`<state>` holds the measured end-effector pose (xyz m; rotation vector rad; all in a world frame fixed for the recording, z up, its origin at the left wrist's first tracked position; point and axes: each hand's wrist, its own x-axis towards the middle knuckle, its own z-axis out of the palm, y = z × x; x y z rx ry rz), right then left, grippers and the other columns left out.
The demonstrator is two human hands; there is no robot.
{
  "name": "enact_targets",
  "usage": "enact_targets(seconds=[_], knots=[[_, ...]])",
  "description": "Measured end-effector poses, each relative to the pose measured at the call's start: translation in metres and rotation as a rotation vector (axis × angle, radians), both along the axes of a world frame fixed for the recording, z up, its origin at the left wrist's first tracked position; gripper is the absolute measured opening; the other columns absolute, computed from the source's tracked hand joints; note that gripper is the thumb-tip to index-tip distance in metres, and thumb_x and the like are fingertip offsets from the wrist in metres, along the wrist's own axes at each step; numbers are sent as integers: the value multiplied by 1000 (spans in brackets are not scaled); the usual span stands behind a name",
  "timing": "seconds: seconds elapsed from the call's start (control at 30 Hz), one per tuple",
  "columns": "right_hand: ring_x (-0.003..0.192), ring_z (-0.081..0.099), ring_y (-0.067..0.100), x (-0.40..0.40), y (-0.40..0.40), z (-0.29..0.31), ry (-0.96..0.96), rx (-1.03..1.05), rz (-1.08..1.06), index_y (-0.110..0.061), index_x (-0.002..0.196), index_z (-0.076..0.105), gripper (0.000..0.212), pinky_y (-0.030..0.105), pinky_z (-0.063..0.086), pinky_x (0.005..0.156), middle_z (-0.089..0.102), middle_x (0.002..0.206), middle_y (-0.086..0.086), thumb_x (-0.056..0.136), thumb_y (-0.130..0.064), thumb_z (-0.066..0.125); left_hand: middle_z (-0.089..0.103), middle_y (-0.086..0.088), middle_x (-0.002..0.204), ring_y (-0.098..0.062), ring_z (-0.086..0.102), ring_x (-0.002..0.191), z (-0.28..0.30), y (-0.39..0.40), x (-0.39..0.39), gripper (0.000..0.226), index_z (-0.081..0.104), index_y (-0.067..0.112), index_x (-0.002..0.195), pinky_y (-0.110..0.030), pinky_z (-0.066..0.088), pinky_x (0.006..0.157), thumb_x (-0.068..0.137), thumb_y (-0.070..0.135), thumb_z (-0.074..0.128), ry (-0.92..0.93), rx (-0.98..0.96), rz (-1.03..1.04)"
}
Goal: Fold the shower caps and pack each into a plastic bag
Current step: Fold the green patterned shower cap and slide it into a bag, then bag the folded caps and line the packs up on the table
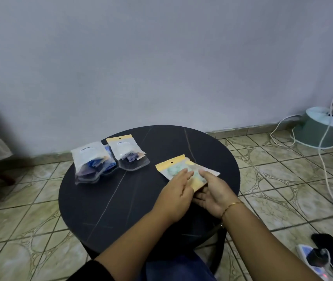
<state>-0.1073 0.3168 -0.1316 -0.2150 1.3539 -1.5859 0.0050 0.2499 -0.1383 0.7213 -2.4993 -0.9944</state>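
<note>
At the far left edge of the round table [100, 199] I see a pile of bags [92, 163] with blue caps inside, and just beside it another filled bag [130, 154]. Those look done to me. Near the right edge, my left hand [176, 191] lies flat with straight fingers on the yellow-topped bag [181, 169], and my right hand [212, 191] pinches its corner. A greenish cap shows inside, so I think this bag only needs closing.

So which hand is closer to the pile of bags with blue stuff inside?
Left. The left hand lies on the yellow-topped bag, nearer the blue pile; the right hand holds that bag farther away.
</note>
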Motion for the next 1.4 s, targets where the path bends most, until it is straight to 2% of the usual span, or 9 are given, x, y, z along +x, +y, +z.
enact_targets(seconds=[0.13,0.27,0.33,0.4,0.6,0.83,1.23,1.33,1.4], knots=[[86,64,28,-12,2,-5,367,224,-78,-8,121,53,32,35,54,64,65,103,12,91,-22,52,28,6,151,-8,24,137,-17,-13,-1,41,45,24,139,-20,22,104,98,22,37,-189,-199,-13],[130,33,27,-12,4,-8,1254,620,-87,-18,147,17,70,40,35,100,31,145,8,88,-32,52,37,8,146,-6,32,132,-23,-23,-8,35,52,22,131,-20,25,102,100,29,38,-197,-308,-26],[139,17,22,-12,0,-14,1556,595,-9,-27,148,12,67,40,25,106,16,153,1,91,-32,46,42,9,142,-6,39,125,-25,-33,-16,30,56,20,122,-19,28,97,99,28,38,-178,-310,-2],[143,8,16,-16,-9,-25,1680,558,215,-33,147,17,53,42,15,112,12,156,-5,97,-32,36,44,9,139,-9,41,122,-26,-42,-25,28,55,17,119,-21,29,98,98,27,39,-170,-324,25],[146,2,13,-46,-46,-36,1616,579,407,-31,149,14,49,47,0,115,7,159,-4,101,-38,20,17,7,157,-16,10,146,-38,-73,-60,47,28,24,146,-34,13,116,101,35,30,-314,-336,99],[146,1,16,-88,-101,-38,1600,619,383,-30,149,13,49,50,1,115,5,159,-3,101,-39,21,34,5,144,-19,34,128,-38,-115,-113,42,34,28,141,-34,27,98,100,37,30,-359,-500,224],[145,-12,21,-91,-146,-36,1747,565,267,-23,150,8,51,47,-5,115,-4,159,4,102,-34,18,29,1,151,-23,37,124,-35,-147,-119,39,46,24,135,-35,35,95,98,29,39,-274,-544,226],[146,-11,21,-74,-145,-37,1707,452,300,-23,150,13,48,42,-5,116,0,159,3,102,-30,22,58,-3,123,-27,54,103,-27,-140,-95,33,67,21,107,-37,43,79,86,29,43,-172,-643,337],[146,-11,21,-60,-142,-40,1724,396,319,-23,150,15,49,41,-7,116,1,159,3,102,-27,26,61,-1,100,-25,56,89,-20,-138,-78,35,70,20,89,-35,44,70,75,31,39,-135,-729,416]])
